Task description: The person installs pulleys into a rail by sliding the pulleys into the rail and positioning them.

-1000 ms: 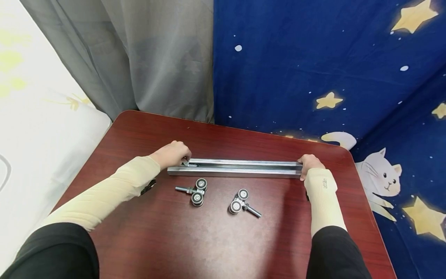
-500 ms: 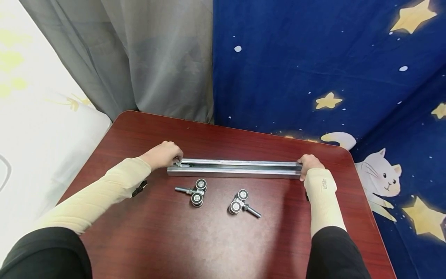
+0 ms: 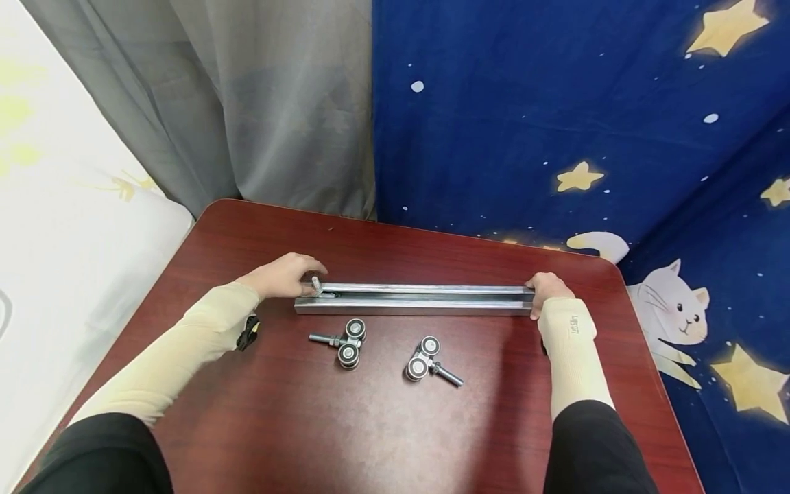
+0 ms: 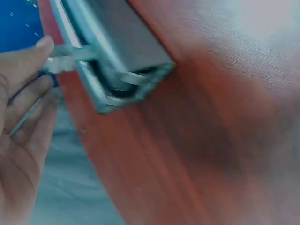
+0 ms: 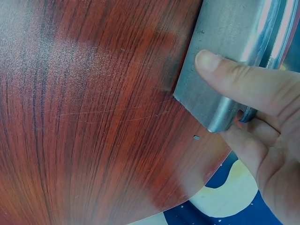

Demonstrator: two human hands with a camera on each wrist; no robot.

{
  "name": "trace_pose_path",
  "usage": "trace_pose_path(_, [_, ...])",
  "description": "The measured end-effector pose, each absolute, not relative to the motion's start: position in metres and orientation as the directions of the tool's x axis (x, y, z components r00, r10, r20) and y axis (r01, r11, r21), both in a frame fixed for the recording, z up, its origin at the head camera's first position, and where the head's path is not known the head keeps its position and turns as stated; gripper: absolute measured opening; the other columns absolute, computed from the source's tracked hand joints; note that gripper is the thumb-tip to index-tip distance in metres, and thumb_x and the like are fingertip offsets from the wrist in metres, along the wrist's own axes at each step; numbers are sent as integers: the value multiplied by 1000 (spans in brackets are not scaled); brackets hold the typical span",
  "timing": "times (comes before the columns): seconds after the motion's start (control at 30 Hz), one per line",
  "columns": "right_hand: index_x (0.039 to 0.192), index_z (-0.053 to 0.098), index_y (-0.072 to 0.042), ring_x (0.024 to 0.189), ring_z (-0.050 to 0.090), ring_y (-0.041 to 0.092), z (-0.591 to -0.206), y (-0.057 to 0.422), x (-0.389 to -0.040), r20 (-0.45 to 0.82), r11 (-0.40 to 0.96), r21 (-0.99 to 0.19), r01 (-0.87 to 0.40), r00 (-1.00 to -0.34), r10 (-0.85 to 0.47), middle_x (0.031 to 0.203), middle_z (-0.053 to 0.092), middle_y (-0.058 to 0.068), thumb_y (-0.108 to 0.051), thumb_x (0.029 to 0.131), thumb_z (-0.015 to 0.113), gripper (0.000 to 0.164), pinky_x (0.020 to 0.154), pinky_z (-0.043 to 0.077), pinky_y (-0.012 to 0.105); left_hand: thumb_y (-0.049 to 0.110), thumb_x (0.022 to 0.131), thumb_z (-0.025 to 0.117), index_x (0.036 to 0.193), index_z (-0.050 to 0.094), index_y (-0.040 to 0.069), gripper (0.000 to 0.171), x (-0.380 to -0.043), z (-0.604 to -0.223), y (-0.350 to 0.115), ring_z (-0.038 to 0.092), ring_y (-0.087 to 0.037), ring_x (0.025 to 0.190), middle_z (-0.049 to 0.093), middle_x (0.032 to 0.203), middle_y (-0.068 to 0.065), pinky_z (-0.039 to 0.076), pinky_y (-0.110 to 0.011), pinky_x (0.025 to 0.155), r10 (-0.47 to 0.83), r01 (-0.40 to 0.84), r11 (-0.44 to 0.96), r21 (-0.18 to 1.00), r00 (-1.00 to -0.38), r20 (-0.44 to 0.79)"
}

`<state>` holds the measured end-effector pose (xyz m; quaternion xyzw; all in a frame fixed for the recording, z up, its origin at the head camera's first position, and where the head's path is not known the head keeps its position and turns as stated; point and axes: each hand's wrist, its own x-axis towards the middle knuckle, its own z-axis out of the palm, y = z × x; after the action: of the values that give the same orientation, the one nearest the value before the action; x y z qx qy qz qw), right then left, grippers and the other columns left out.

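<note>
A long metal rail (image 3: pixel 420 306) lies across the table with its slot facing up. At its left end, a roller trolley is inside the slot, its body mostly hidden, and its threaded bolt (image 3: pixel 317 285) sticks up out of it. My left hand (image 3: pixel 282 276) is at this bolt, the thumb by the bolt (image 4: pixel 65 58) and the other fingers spread apart from it. My right hand (image 3: pixel 548 291) grips the rail's right end, thumb on the near side wall (image 5: pixel 220 56). Two more roller trolleys, a left one (image 3: pixel 348 343) and a right one (image 3: pixel 426 359), lie in front of the rail.
The reddish-brown wooden table (image 3: pixel 296 439) has rounded far corners. A grey curtain (image 3: pixel 296 123) and a blue curtain (image 3: pixel 494 137) with stars hang close behind it. White fabric (image 3: pixel 92 226) borders the table's left side.
My left hand slid leftward along the rail with the trolley to the rail's left end, then its fingers loosened, exposing the bolt. My right hand kept its place.
</note>
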<state>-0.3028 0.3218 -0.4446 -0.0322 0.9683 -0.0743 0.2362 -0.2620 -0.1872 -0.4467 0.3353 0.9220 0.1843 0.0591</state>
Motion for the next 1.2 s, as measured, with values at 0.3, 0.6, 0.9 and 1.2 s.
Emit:
trace_pose_path(0.3, [127, 47, 7, 109, 50, 38, -444, 322, -297, -459, 984, -174, -20, -883, -99, 126, 48, 28, 5, 59, 76, 74, 75, 49, 45, 29, 61, 81, 110, 56, -7, 66, -254, -474, -198, 57, -31, 98, 62, 104, -18, 43, -43, 85, 565, 501, 793, 347, -818, -109])
trace_pose_path(0.6, [127, 47, 7, 111, 48, 42, -442, 331, -302, -453, 987, -154, -43, -885, -109, 126, 47, 29, 3, 58, 78, 75, 75, 48, 48, 29, 54, 84, 91, 66, 4, 48, -253, -474, -185, 52, -17, 65, 62, 72, 0, 44, -38, 65, 474, 416, 851, 321, -872, -124])
trace_pose_path(0.9, [128, 45, 7, 109, 49, 41, -442, 330, -305, -439, 984, -174, -46, -890, -120, 126, 45, 31, 1, 60, 78, 76, 79, 46, 49, 26, 53, 85, 77, 66, 4, 38, -259, -465, -179, 46, -19, 60, 55, 62, -1, 40, -38, 60, 407, 355, 897, 264, -895, -181])
trace_pose_path(1.2, [132, 37, 10, 119, 39, 45, -455, 325, -300, -454, 987, -82, -136, -877, -159, 134, 35, 32, -4, 65, 77, 79, 86, 42, 53, 28, 54, 86, 85, 67, 0, 45, -260, -460, -178, 53, -23, 73, 61, 74, -5, 43, -40, 69, 361, 293, 923, 250, -884, -296])
